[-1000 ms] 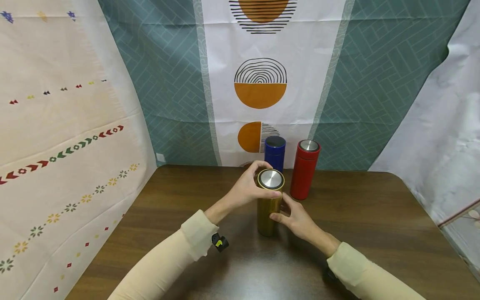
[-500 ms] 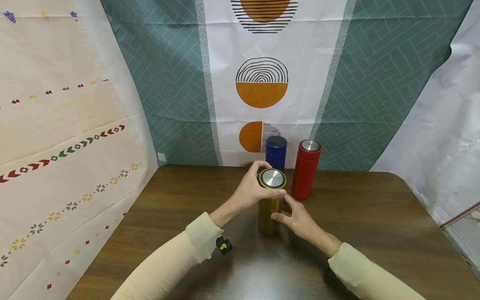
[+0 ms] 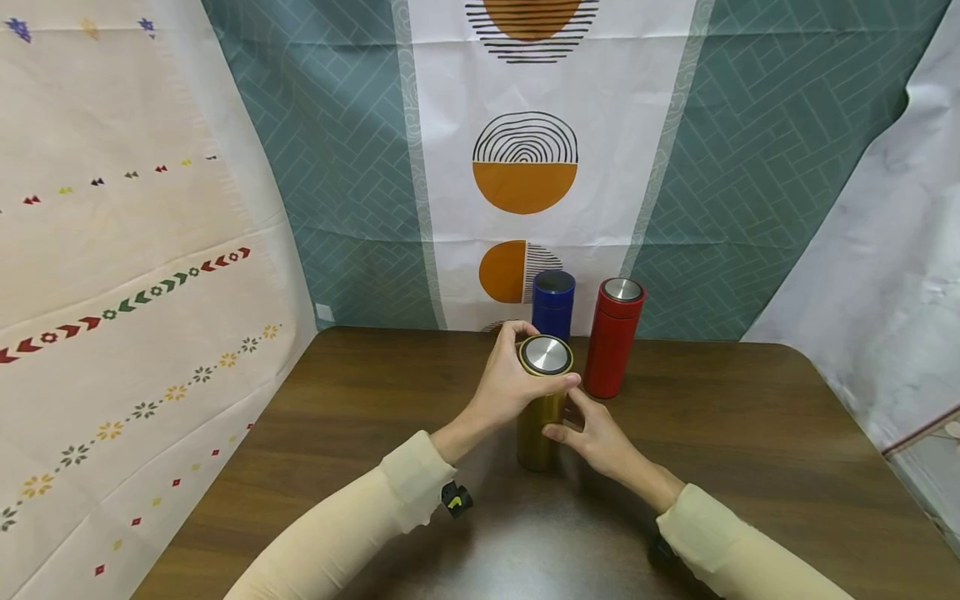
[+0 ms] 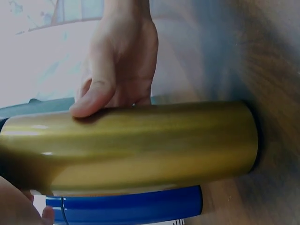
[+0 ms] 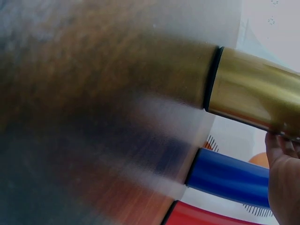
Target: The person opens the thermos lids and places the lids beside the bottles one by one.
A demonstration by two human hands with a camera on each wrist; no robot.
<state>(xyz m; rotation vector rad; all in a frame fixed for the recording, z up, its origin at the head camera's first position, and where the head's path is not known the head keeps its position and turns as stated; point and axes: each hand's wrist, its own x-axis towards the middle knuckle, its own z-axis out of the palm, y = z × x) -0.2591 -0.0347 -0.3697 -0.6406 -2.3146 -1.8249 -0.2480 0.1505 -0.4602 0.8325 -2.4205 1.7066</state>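
Note:
A gold flask [image 3: 536,437] with a silver-topped lid [image 3: 547,355] stands upright on the wooden table. Around its top curls the left hand [image 3: 510,379], thumb across the near side and fingers behind. Lower down on the right side, the right hand [image 3: 600,437] holds the body between thumb and fingers. In the left wrist view the gold flask [image 4: 140,145] spans the picture, with the right hand [image 4: 124,61] on it and part of the left hand [image 4: 16,206] at the lid end. The right wrist view shows the right hand [image 5: 286,183] against the gold flask [image 5: 258,89].
Behind the gold flask stands a blue flask [image 3: 553,308], its lower part hidden. A red flask [image 3: 615,342] stands to its right. The brown table [image 3: 360,392] ends at a patterned cloth [image 3: 360,167] hung at the back, with other cloths at both sides.
The left hand has turned a little around the flask's top; its thumb has slid to the right and its wrist has swung right. The right hand keeps its hold with little change.

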